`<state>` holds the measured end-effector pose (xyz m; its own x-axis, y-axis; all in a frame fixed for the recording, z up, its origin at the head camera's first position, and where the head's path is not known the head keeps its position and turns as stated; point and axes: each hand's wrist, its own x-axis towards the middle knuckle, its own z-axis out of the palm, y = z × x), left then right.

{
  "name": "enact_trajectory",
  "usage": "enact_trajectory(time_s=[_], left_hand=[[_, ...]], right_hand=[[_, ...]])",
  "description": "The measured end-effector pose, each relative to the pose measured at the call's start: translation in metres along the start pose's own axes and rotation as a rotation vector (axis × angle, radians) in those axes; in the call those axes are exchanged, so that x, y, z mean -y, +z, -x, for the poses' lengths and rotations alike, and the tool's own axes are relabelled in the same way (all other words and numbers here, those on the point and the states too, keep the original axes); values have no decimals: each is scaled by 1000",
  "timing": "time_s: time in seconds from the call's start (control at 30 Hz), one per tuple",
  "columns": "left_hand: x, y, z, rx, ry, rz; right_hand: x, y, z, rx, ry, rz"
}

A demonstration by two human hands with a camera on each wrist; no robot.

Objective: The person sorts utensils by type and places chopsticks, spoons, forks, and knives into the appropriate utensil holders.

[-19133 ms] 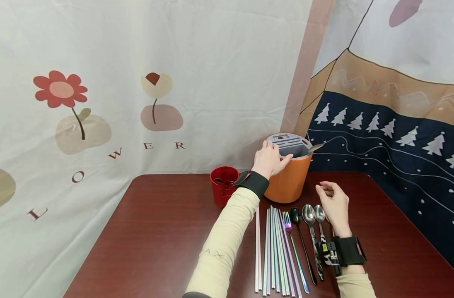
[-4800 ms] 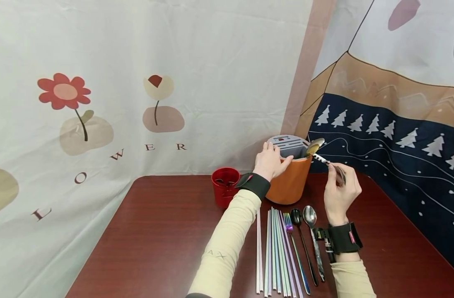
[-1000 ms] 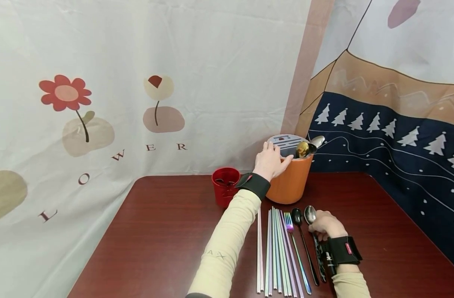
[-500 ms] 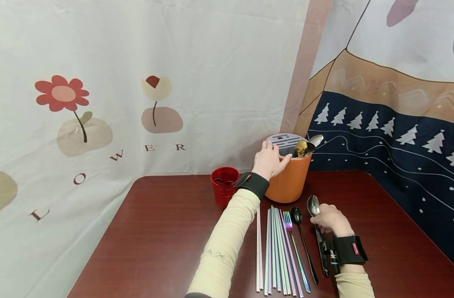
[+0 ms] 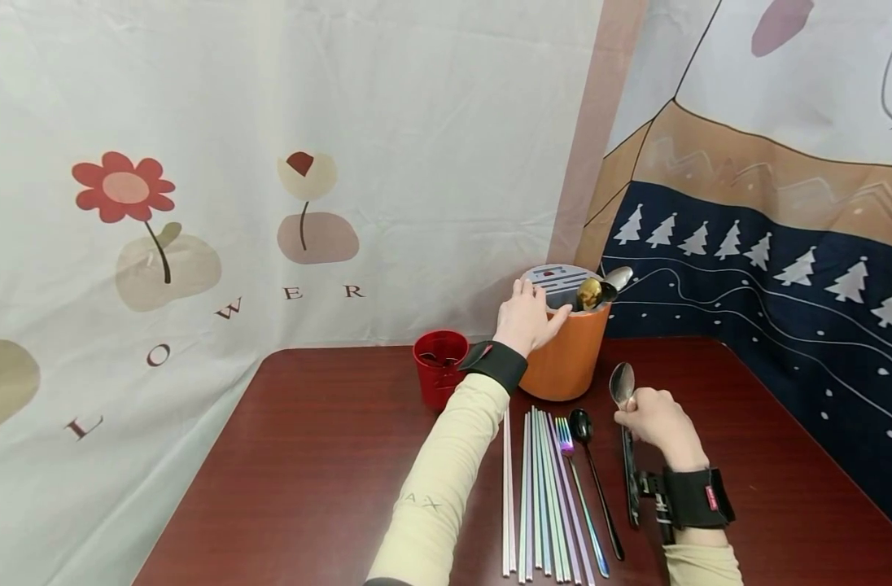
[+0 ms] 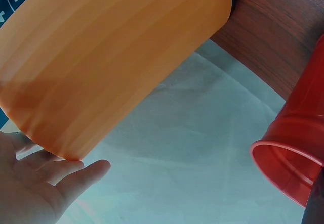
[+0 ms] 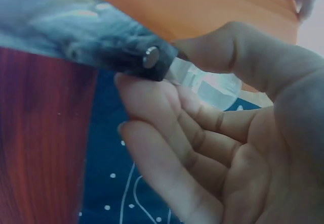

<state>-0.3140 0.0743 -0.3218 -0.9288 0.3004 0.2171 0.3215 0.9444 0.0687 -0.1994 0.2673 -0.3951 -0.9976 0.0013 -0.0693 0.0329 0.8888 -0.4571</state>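
My left hand rests on the rim of an orange utensil holder with a grey slotted top. Its fingers are spread over the edge, as the left wrist view also shows. My right hand pinches a silver spoon just below its bowl. The spoon's dark marbled handle fills the top left of the right wrist view. A gold spoon and a silver spoon stick out of the holder's open right compartment, bowls up.
A red cup with dark contents stands left of the holder. On the dark red table lie several pastel chopsticks, an iridescent fork and a black spoon. Printed cloth hangs behind.
Spoons from the table's right now stand in the holder. Within the last second my right hand has picked up the marbled-handled spoon and moved it slightly towards the holder. The left hand stays put.
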Motion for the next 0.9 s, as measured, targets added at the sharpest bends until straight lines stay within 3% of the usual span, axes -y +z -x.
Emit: enact_trajectory(time_s=[0.33,0.57,0.9], left_hand=[[1,0,1,-6,6,0],[2,-1,1,-8,6,6],[3,0,0,-17,10,12]], right_hand=[[10,-10,11,-241,-96,-18],[17,-14,16,-342,-76,-59],[23,-12,16,-611,-126,-119]])
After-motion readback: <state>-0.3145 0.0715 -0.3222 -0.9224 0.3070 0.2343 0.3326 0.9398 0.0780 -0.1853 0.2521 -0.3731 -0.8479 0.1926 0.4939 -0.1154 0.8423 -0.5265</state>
